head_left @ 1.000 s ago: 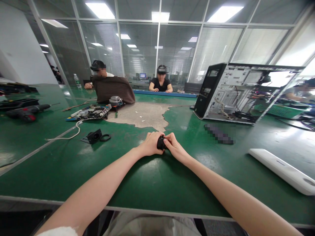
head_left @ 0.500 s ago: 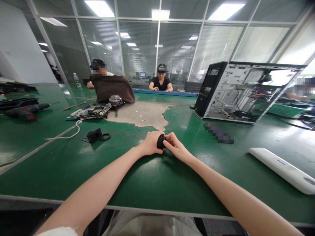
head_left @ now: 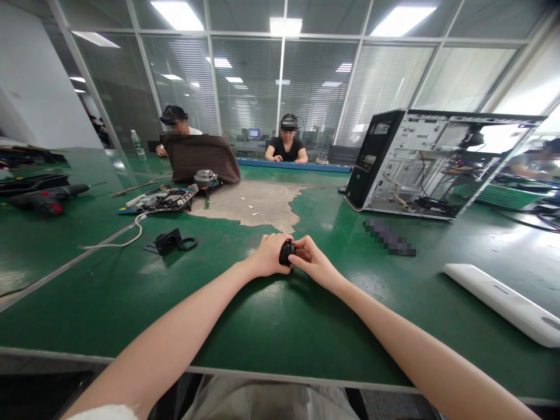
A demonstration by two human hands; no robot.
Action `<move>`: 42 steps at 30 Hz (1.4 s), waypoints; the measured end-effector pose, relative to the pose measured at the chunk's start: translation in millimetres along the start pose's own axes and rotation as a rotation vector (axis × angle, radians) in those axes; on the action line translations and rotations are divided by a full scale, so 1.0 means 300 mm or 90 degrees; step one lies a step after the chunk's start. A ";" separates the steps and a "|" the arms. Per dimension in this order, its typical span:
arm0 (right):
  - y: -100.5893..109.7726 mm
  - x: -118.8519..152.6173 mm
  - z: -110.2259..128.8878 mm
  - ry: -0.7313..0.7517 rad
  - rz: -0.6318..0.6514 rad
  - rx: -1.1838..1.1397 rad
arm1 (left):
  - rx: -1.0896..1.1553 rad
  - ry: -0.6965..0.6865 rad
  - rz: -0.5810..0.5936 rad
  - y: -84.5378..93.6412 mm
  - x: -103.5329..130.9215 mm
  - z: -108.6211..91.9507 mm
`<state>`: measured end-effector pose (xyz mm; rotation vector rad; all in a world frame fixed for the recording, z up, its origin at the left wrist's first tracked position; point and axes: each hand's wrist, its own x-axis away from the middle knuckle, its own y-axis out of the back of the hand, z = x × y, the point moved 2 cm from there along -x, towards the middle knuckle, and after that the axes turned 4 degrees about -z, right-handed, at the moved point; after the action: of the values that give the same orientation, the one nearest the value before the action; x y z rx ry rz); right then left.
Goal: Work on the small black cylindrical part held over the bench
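- Green bench (head_left: 280, 332): its surface stretches from the hands to the near edge, and well out on both sides.
- Computer case (head_left: 420, 163): open-sided, beyond the hands to the right, well apart.
- Left hand (head_left: 268, 255): wrapped around a black part (head_left: 286, 252) at centre.
- Right hand (head_left: 317, 266): pinching the part's right side; its thumb sits slightly lower than a second ago.
- Black ring (head_left: 187, 244): lying left, unmoved.

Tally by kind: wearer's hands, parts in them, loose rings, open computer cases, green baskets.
Hands: 2 (left hand, right hand)
Black part, held: 1
Black ring: 1
Open computer case: 1
Green basket, partly hidden: 1
Total: 6
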<state>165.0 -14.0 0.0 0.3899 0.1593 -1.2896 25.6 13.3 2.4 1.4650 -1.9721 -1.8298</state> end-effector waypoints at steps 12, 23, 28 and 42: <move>0.005 -0.016 -0.023 -0.035 -0.035 0.055 | 0.002 -0.003 -0.001 -0.001 -0.002 0.000; 0.001 -0.014 -0.018 0.004 -0.063 0.073 | 0.009 0.002 0.005 0.005 -0.002 -0.006; 0.002 -0.016 -0.028 -0.043 -0.058 0.066 | 0.009 0.015 0.013 0.002 -0.003 -0.004; -0.001 -0.011 -0.010 -0.023 -0.070 0.078 | 0.009 0.008 0.013 0.004 -0.004 -0.005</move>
<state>164.1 -10.1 -1.7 0.4668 0.0727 -1.4187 26.5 12.7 4.4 1.4516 -1.9896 -1.7980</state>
